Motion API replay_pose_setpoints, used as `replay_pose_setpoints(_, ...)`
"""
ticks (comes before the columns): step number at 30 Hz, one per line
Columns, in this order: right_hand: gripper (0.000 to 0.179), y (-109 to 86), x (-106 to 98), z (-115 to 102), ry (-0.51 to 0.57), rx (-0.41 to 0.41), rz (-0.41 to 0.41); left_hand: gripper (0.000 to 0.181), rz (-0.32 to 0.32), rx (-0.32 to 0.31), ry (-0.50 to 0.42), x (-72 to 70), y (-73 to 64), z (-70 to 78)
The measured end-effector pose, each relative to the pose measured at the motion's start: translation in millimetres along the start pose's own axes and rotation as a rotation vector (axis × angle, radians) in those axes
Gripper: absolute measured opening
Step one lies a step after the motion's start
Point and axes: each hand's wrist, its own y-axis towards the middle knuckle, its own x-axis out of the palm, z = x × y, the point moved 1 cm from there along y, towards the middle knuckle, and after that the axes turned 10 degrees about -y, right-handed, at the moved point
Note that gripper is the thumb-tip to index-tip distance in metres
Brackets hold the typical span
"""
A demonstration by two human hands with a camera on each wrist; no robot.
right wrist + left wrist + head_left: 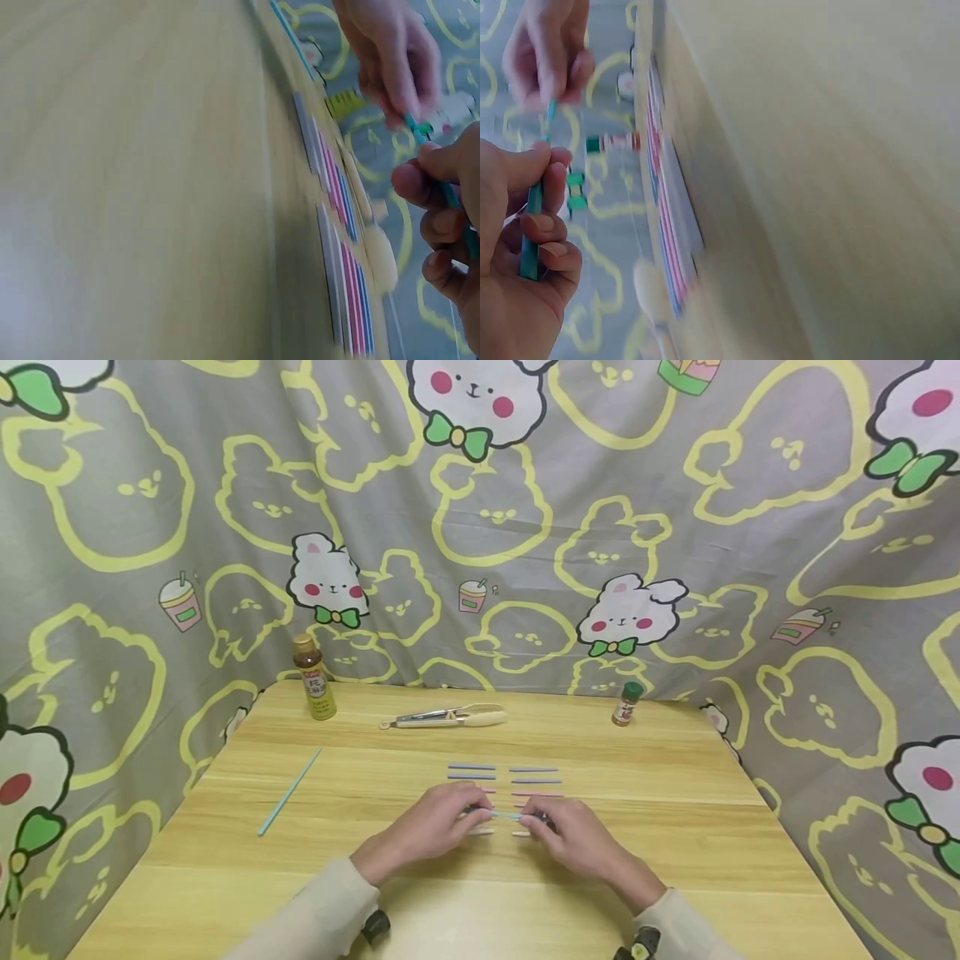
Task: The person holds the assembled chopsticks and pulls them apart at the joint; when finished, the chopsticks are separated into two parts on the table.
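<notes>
Both hands meet over the middle of the table, holding a slim teal chopstick [507,815] end to end. My left hand [438,820] curls its fingers around the left part, which shows as a teal length in the left wrist view. My right hand [576,837] pinches the other part with thumb and fingers. Whether it is one piece or two joined lengths, I cannot tell. Under and beyond the hands lie two columns of short sticks: blue-purple sticks [472,767], pink sticks [537,794] and whitish-grey sticks [330,270]. The hands partly hide them in the head view.
Another, longer teal chopstick [291,792] lies slanted at the left. Along the back stand a yellow-labelled bottle [318,689] and a small green-capped jar [627,704], with tongs [450,718] lying between. A patterned curtain [495,527] hangs behind the wooden table [300,893].
</notes>
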Motion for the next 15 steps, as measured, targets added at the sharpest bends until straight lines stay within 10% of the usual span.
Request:
replay_pose_setpoints(6, 0.017, -18.7, -12.3, 22.0, 0.03, 0.117, 0.027, 0.013, 0.093, -0.125, -0.007, -20.3, -15.9, -22.0)
replay_pose_setpoints(15, 0.009, -32.7, -2.5, 22.6, -0.043, 0.112, -0.02, 0.014, -0.039, -0.123, 0.014, -10.5, -26.9, -21.7)
